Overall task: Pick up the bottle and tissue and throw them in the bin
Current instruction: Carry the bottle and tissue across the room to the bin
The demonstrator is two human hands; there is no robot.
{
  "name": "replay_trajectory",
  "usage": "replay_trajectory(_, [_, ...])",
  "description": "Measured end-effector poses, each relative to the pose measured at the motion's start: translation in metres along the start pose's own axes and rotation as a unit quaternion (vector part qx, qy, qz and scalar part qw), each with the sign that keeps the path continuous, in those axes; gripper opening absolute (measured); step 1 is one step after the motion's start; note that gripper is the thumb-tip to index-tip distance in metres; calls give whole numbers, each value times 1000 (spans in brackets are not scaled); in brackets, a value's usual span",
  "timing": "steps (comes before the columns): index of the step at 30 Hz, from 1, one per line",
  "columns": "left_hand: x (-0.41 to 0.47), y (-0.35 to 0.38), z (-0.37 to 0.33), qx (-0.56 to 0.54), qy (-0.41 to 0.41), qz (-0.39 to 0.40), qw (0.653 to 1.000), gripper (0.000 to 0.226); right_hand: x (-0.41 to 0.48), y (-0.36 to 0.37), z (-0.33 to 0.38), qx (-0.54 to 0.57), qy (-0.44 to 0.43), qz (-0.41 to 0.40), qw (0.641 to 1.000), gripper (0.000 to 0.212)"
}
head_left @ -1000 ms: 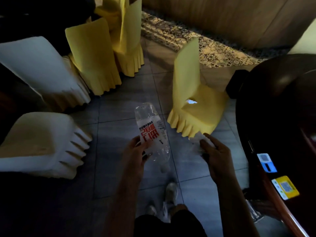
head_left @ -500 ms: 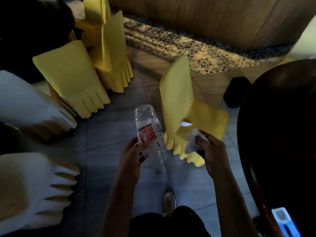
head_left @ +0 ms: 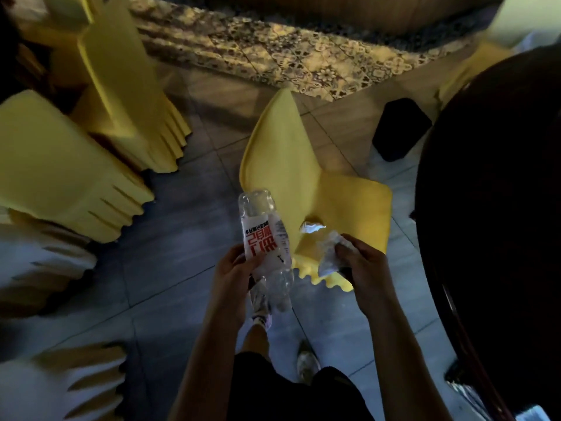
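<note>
My left hand (head_left: 233, 273) is wrapped around the lower half of the clear plastic bottle (head_left: 264, 238), which looks empty and points base-up over the grey tiled floor (head_left: 170, 244). My right hand (head_left: 361, 268) is closed on the crumpled white tissue (head_left: 329, 253), just above the yellow-covered chair (head_left: 306, 183) near the dark counter (head_left: 498, 192).

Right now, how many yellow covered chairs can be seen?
3: yellow chair straight ahead beside the dark table, second upper left, third far left. Others may hide beyond the frame.
</note>
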State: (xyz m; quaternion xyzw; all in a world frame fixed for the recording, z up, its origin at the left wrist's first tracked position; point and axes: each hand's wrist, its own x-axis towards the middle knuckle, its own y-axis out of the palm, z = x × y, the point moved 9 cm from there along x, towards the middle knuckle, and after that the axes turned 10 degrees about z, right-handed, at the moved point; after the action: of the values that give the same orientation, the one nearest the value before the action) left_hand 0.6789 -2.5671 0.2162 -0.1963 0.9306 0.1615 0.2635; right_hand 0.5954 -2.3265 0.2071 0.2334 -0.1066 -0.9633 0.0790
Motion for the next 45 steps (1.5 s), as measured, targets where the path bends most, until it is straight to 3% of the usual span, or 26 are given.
replay_trajectory(8, [151, 47, -58, 110, -35, 102, 988, 20, 106, 0, -2, 20, 19, -87, 996, 24])
replay_trajectory(15, [253, 90, -64, 264, -44, 170, 949, 19, 172, -9, -17, -27, 60, -122, 990, 18])
replay_trajectory(20, [297, 107, -47, 272, -39, 186, 943, 20, 225, -40, -68, -60, 132, -146, 979, 37])
replay_trajectory(25, [348, 110, 4, 262, -89, 153, 949, 18, 282, -64, -147, -54, 198, -134, 969, 26])
replay_trajectory(34, [414, 89, 71, 218, -149, 51, 963, 20, 367, -83, -263, -61, 260, -77, 960, 39])
replay_trajectory(37, [423, 90, 85, 222, -164, 48, 960, 21, 385, -85, -277, -79, 270, -60, 958, 43])
replay_trajectory(39, [426, 89, 93, 227, -180, 40, 956, 19, 392, -84, -279, -100, 268, -40, 957, 30])
replay_trajectory(45, [430, 93, 102, 228, -191, 24, 954, 16, 411, -88, -270, -261, 274, 48, 924, 32])
